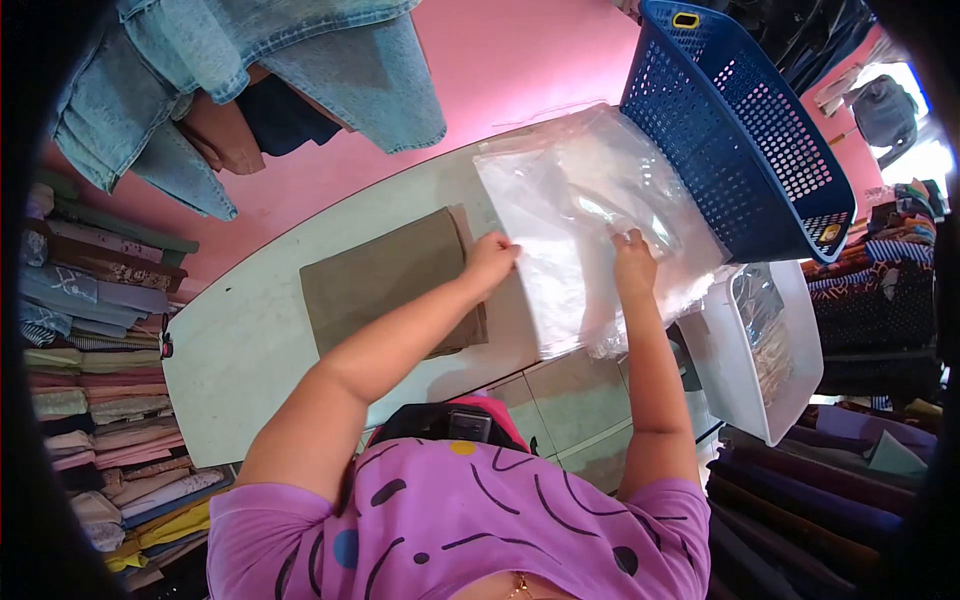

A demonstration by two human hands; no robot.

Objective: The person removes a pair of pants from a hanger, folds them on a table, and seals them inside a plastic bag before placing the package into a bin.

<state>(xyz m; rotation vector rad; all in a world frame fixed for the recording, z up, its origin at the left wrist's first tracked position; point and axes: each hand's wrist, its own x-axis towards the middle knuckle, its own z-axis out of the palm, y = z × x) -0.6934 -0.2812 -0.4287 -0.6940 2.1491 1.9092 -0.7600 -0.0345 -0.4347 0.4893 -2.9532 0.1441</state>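
Left of the blue basket, clear plastic bags lie on the desk. The left hand, fingertips together, pinches their edge farther from the basket; the right hand rests half-curled nearer it (grip unclear). Farthest off lies a folded olive cloth.

The single view looks from the wearer's head, forward and steeply down. The shirt is closest, at the near edge; the left hand and right hand sit mid-view over the table, with the pink wall on the far side. Dark rounded corners border everything.
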